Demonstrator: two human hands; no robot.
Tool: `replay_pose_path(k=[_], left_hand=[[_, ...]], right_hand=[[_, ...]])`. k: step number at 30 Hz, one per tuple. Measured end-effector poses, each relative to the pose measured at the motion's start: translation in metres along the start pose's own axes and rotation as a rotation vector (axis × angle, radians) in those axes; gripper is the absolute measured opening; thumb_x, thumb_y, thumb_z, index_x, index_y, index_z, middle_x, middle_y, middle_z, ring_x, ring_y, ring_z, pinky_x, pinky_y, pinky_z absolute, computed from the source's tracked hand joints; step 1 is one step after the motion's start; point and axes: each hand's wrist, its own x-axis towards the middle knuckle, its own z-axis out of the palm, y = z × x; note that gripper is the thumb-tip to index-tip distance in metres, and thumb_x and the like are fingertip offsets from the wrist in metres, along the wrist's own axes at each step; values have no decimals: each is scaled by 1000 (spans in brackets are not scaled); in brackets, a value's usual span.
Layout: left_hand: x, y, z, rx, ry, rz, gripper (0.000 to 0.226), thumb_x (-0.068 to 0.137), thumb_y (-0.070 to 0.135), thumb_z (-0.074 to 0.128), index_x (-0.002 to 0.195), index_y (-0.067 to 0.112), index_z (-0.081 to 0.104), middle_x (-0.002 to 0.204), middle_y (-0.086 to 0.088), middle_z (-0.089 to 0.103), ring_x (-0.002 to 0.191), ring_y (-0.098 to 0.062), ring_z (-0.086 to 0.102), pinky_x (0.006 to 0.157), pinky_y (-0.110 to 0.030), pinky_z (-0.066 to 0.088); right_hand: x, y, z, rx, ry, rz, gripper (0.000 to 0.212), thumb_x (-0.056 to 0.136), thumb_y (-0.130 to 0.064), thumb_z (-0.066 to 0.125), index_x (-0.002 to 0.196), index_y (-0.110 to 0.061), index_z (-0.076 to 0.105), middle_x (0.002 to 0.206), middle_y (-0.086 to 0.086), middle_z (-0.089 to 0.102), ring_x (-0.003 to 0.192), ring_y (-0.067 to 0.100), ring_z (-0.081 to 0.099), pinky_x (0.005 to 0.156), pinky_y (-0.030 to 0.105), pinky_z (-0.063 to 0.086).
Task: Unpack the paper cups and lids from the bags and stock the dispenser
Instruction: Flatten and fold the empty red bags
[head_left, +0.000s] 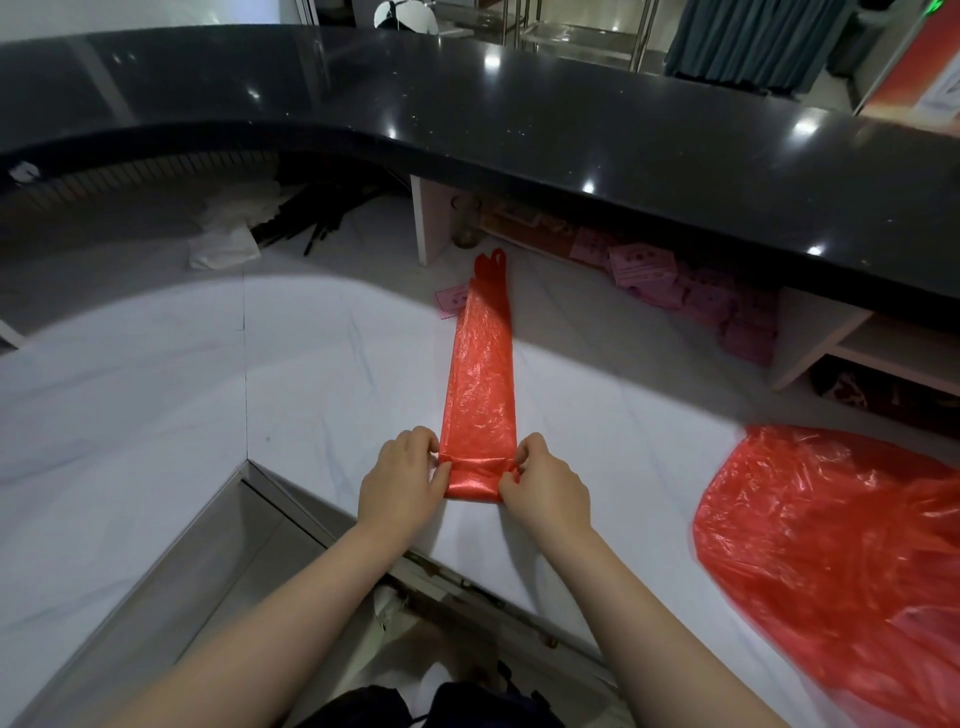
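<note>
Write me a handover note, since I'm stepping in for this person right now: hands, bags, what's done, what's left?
Left hand and right hand each pinch an end of the rolled near end of the folded red bag, a long flat strip on the white counter, handles pointing away.
A second red bag lies spread out and crumpled at right.
Done: both bags look emptied; the first is partly rolled.
Left: finish rolling it, fold the second. No cups, lids or dispenser are in view, so stocking cannot be confirmed.
</note>
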Motion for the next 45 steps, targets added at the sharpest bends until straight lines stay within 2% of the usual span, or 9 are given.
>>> replay_pose_path(k=[4,12,18,24,32,34,38,41,45], left_hand=[[-2,-6,1,-22,11,84,19,96,31,59,115,27,62,115,9,54,105,-13,49,69,-27,43],[3,-7,-4,-98,-32,11,19,100,34,52,107,27,68,107,10,56,101,-9,47,78,-25,36],[6,-6,-3,-42,-41,10,12,98,34,54,100,30,65,104,12,54,100,-10,48,74,-29,44],[4,-3,-3,-18,-11,28,5,96,32,57,98,27,57,100,11,52,96,-11,46,69,-29,42],[-4,-9,-5,-59,-40,135,14,96,21,59,97,32,67,95,20,62,91,-6,45,69,-20,35],[-7,-16,-8,-50,-22,212,13,97,27,58,101,30,69,95,19,66,89,-7,47,72,-24,38],[-15,-35,-13,-13,-98,314,41,94,58,39,113,32,65,101,19,65,92,-4,48,82,-29,44],[-24,-46,-16,8,-160,366,56,87,75,40,122,34,58,111,24,56,101,0,45,89,-20,35],[-36,-53,-19,9,-194,426,66,81,78,47,127,32,56,115,23,47,106,5,35,93,-14,29]], right_hand=[[-2,1,3,-42,28,-71,20,92,-25,48,111,-27,43,85,-5,62,69,18,56,53,29,35],[6,4,-2,3,-32,27,18,99,-29,42,105,-20,56,89,-2,62,76,22,55,63,32,41],[8,4,1,-69,-22,17,22,101,-25,38,107,-15,56,99,3,66,80,24,56,67,34,45],[-1,11,9,-82,98,-112,11,101,-29,41,104,-21,47,83,-3,65,68,19,59,57,33,42],[-6,25,11,-137,163,-232,23,101,-39,44,106,-28,63,89,-6,70,81,18,64,65,33,44],[-9,31,8,-150,155,-290,28,101,-43,43,107,-27,65,91,-7,69,83,17,62,69,33,48],[-22,49,3,-236,90,-445,53,92,-66,41,127,-29,57,102,-11,63,90,11,53,82,28,42],[-28,60,-3,-270,-14,-476,69,85,-76,42,139,-33,44,114,-13,54,102,9,44,92,26,33],[-33,68,-7,-286,-54,-521,66,86,-74,42,137,-33,46,115,-12,51,105,10,42,98,28,34]])
